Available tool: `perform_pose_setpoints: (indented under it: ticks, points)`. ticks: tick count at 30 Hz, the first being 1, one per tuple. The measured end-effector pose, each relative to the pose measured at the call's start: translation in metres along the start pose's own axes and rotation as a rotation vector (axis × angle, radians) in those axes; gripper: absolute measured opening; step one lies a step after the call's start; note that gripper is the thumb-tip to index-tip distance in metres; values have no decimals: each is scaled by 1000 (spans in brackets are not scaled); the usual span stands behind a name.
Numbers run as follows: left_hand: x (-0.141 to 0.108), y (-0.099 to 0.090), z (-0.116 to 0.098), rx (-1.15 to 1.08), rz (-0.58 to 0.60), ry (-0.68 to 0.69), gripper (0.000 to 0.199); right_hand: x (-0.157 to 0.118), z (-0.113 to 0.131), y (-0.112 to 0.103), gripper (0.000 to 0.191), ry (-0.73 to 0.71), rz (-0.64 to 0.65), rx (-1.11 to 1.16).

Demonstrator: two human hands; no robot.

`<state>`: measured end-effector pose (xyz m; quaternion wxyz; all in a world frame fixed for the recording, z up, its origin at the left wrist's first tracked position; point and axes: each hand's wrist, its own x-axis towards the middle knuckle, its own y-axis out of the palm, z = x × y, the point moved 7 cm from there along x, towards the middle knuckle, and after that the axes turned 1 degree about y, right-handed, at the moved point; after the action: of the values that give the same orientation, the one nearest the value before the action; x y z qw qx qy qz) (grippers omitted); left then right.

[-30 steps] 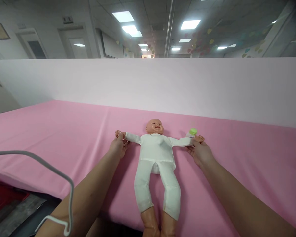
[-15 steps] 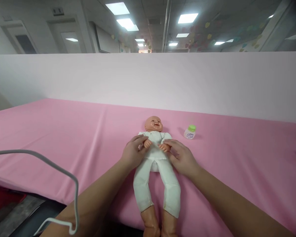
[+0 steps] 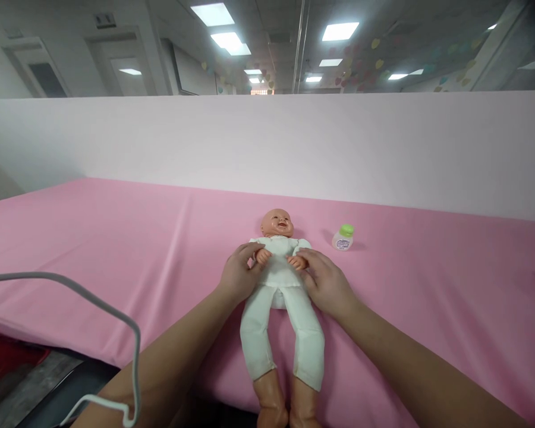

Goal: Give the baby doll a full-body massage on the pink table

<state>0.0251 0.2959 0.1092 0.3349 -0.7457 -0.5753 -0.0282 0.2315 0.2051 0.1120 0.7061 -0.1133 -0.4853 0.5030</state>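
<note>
A baby doll point(image 3: 279, 267) in white clothes lies on its back on a pink cloth point(image 3: 129, 238), head toward the wall and bare feet at the near edge. My left hand point(image 3: 239, 273) is closed around the doll's forearm on the left, thumb and fingers at its wrist. On the other side my right hand point(image 3: 329, 282) is closed on the doll's other forearm. Both doll hands show between my hands, resting over its chest. My fingertips are partly hidden behind the doll's arms.
A small bottle point(image 3: 343, 239) with a green cap stands right of the doll's head. Behind the cloth rises a low white wall point(image 3: 267, 142) with glass above. A grey cable point(image 3: 93, 297) hangs at the left, in front of my forearm. A dark chair point(image 3: 74, 395) is at lower left.
My left hand and the doll's hand in it have shifted slightly left, so the doll's hands are a little farther apart. My right hand stays nearly in place.
</note>
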Motion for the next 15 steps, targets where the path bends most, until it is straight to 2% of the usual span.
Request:
perform_pose_setpoints:
  ticks: [5, 9, 12, 15]
  points:
    - [13, -23, 45, -562, -249, -302, 24, 3, -62, -26, 40, 349, -321, 395]
    - [17, -36, 94, -819, -465, -627, 14, -4, -124, -23, 44, 704, -503, 761]
    - [19, -40, 115, -877, -493, -758, 9, -10, -155, -13, 33, 923, -501, 897]
    - [21, -41, 119, -914, -464, -781, 8, -12, -171, -5, 19, 1011, -424, 947]
